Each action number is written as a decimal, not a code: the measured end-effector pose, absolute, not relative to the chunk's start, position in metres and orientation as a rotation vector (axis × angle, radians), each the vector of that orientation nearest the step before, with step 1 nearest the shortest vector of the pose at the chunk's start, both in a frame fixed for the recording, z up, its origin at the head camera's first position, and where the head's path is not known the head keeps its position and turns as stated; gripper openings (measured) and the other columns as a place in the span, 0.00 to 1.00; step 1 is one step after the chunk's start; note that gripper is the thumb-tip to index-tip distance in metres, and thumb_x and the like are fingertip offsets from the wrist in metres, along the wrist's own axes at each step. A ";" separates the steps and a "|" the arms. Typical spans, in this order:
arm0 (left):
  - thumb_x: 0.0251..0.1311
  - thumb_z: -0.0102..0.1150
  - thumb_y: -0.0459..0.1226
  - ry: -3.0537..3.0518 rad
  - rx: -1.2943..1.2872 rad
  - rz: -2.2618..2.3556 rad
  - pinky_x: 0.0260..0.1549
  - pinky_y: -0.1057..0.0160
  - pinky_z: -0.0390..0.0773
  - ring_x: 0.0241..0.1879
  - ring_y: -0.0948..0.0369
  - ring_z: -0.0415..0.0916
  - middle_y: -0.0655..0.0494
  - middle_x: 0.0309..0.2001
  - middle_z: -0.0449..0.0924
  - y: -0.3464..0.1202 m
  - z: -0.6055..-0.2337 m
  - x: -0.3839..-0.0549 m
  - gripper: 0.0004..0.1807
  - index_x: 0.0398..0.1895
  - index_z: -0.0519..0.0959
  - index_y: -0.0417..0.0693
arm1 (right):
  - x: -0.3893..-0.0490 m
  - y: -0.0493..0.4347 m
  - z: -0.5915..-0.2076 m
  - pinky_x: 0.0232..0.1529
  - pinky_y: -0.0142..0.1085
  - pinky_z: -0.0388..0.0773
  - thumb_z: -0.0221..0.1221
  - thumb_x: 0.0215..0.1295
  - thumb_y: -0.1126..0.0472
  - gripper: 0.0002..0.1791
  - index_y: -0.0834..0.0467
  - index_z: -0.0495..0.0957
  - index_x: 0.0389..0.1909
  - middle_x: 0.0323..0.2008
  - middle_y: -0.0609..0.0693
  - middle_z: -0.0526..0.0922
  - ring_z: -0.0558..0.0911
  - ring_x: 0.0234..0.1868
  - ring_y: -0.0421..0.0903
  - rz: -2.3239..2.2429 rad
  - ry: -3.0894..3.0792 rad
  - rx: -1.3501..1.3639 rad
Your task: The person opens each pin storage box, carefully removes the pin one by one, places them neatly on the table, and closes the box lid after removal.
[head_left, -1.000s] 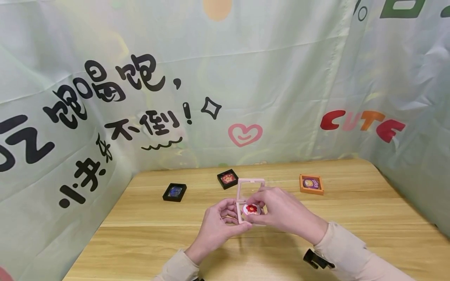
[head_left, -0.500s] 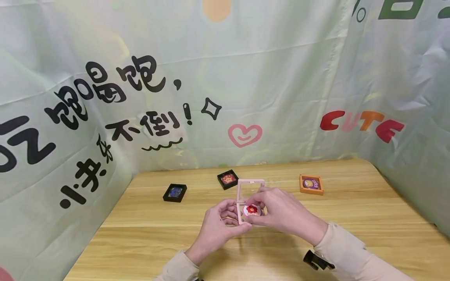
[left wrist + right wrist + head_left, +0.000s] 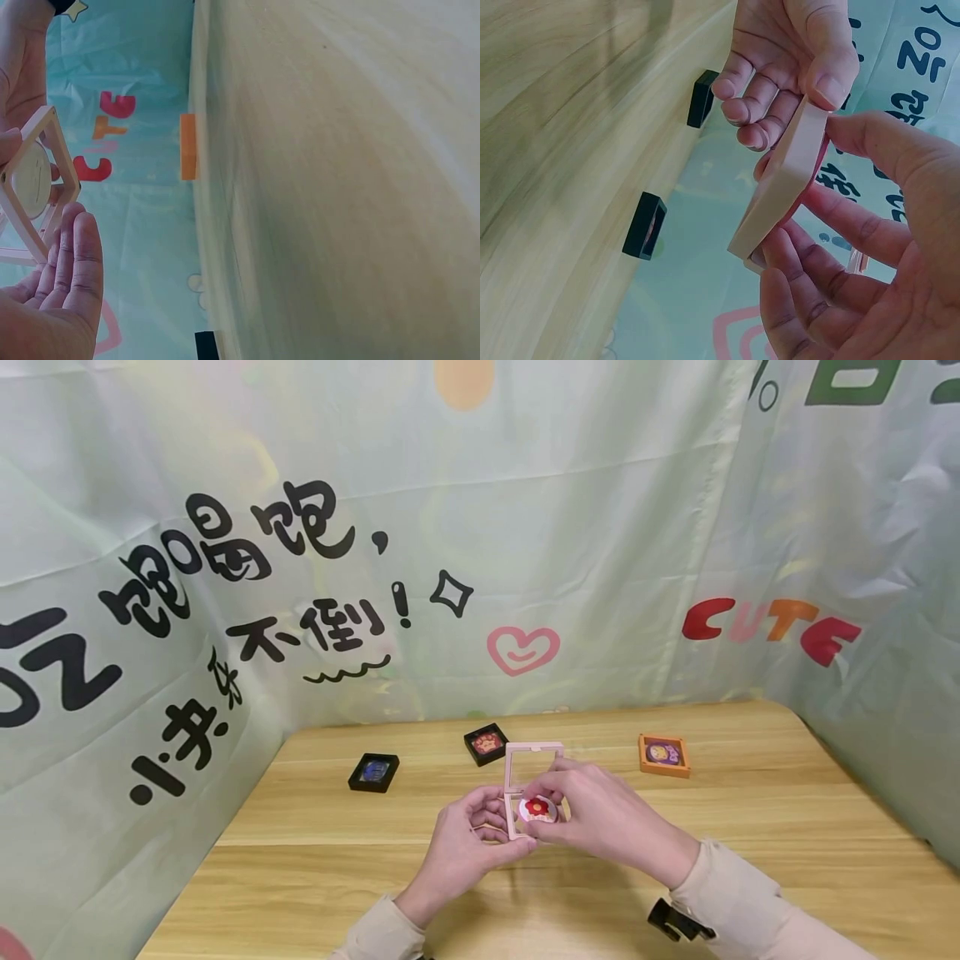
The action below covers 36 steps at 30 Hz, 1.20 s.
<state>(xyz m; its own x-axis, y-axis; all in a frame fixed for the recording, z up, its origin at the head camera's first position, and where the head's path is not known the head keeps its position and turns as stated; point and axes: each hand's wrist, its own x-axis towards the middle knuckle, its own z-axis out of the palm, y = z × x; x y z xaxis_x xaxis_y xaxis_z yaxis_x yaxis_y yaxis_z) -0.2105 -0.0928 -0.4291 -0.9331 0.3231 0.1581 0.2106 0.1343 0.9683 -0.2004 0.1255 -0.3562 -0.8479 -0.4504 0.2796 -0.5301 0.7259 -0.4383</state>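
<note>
A pink square display case [image 3: 535,747] with clear panes stands unfolded above the table in the head view, its lid raised. My left hand [image 3: 459,837] grips the lower half by its left side and bottom edge, thumb in front. Against that half is a round badge [image 3: 537,809] with a red flower; my right hand [image 3: 600,806] pinches it between thumb and fingers. In the left wrist view the badge's pale back [image 3: 32,180] shows inside the pink frame [image 3: 66,159]. From the right wrist, the case's pink side wall [image 3: 786,172] appears edge-on between both hands.
On the wooden table [image 3: 315,877], a black case with a blue picture [image 3: 373,772] lies to the left. Another black case with a red picture [image 3: 486,743] is behind the hands, and an orange case [image 3: 664,754] lies right. A printed cloth [image 3: 600,568] surrounds the back and sides.
</note>
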 end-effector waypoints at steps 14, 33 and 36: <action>0.50 0.85 0.35 2.296 0.531 1.952 0.41 0.66 0.92 0.37 0.62 0.87 0.36 0.46 0.85 -0.093 -0.428 -0.209 0.32 0.60 0.82 0.41 | -0.197 0.131 -0.357 0.36 0.31 0.79 0.78 0.59 0.48 0.17 0.46 0.90 0.48 0.43 0.41 0.86 0.83 0.41 0.39 0.770 -2.803 0.770; 0.50 0.85 0.35 2.306 0.500 1.950 0.41 0.66 0.92 0.37 0.61 0.87 0.41 0.46 0.85 -0.096 -0.429 -0.209 0.33 0.60 0.82 0.40 | -0.193 0.148 -0.358 0.34 0.29 0.77 0.76 0.59 0.51 0.18 0.47 0.90 0.51 0.41 0.38 0.83 0.79 0.38 0.34 0.776 -2.806 0.709; 0.49 0.85 0.35 2.306 0.498 1.953 0.41 0.65 0.92 0.37 0.62 0.87 0.40 0.46 0.85 -0.096 -0.429 -0.209 0.33 0.60 0.82 0.39 | -0.193 0.152 -0.359 0.34 0.29 0.77 0.76 0.59 0.51 0.19 0.46 0.90 0.52 0.41 0.39 0.83 0.79 0.38 0.35 0.782 -2.812 0.686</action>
<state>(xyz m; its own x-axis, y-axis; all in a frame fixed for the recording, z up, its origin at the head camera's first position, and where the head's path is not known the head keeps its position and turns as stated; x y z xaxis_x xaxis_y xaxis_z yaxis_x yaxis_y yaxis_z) -0.2090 -0.0963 -0.4288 -0.9441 0.2948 0.1479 0.1944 0.1354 0.9715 -0.1928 0.1522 -0.3590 -0.8856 -0.3897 0.2528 -0.4643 0.7606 -0.4539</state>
